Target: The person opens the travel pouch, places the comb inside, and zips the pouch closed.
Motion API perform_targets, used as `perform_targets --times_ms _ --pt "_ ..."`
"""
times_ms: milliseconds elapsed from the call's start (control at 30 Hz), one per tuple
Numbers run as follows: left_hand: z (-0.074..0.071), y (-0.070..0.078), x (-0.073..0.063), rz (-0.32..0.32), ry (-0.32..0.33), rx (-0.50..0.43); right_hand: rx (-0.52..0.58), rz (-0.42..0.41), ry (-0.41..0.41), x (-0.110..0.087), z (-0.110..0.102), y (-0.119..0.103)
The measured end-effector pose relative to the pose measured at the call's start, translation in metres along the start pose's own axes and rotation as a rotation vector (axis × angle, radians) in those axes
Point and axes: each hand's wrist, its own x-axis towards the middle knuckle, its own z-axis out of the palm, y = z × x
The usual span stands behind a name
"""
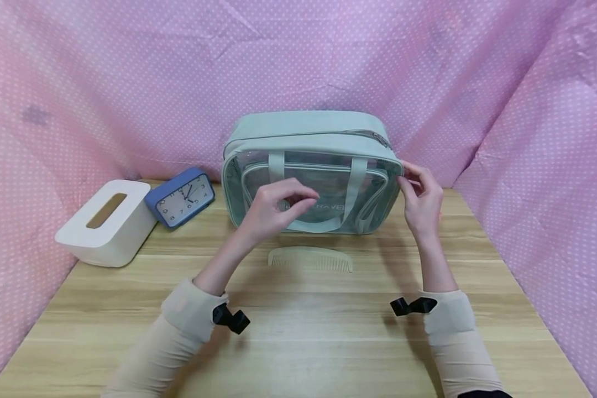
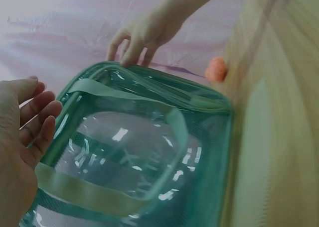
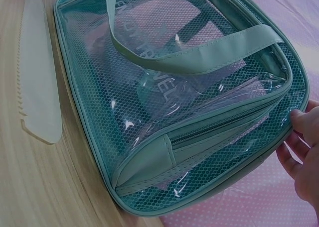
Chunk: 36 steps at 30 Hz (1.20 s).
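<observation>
A pale green see-through travel toiletry bag (image 1: 308, 138) stands upright at the back of the table, its strap handle (image 1: 358, 182) hanging down its front. My right hand (image 1: 423, 199) pinches the bag's upper right corner; in the right wrist view, thumb and fingers lie on either side of the piped edge. My left hand (image 1: 281, 207) hovers before the bag's front with loosely bent fingers and nothing in them. The left wrist view shows those fingers beside the bag, apart from the strap. A zipper slider (image 1: 380, 138) sits near the top right of the bag.
A pale comb (image 1: 310, 258) lies on the wooden table (image 1: 303, 342) before the bag. To the left are a blue alarm clock (image 1: 181, 198) and a white tissue box (image 1: 104, 215). An orange ball-like thing (image 2: 216, 69) lies near the bag. Pink dotted cloth (image 1: 298, 55) surrounds the table.
</observation>
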Motion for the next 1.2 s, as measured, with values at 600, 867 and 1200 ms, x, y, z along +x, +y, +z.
perform_targets --times_ms 600,867,1200 --pt "0.005 -0.016 -0.057 -0.394 -0.237 0.093 -0.021 0.007 -0.002 0.000 -0.001 0.000" --pt "0.008 -0.022 -0.060 -0.527 -0.369 0.133 -0.022 0.005 0.000 0.001 -0.002 0.000" --pt "0.013 -0.029 -0.068 -0.635 -0.490 0.205 -0.028 0.018 -0.009 0.000 -0.002 -0.001"
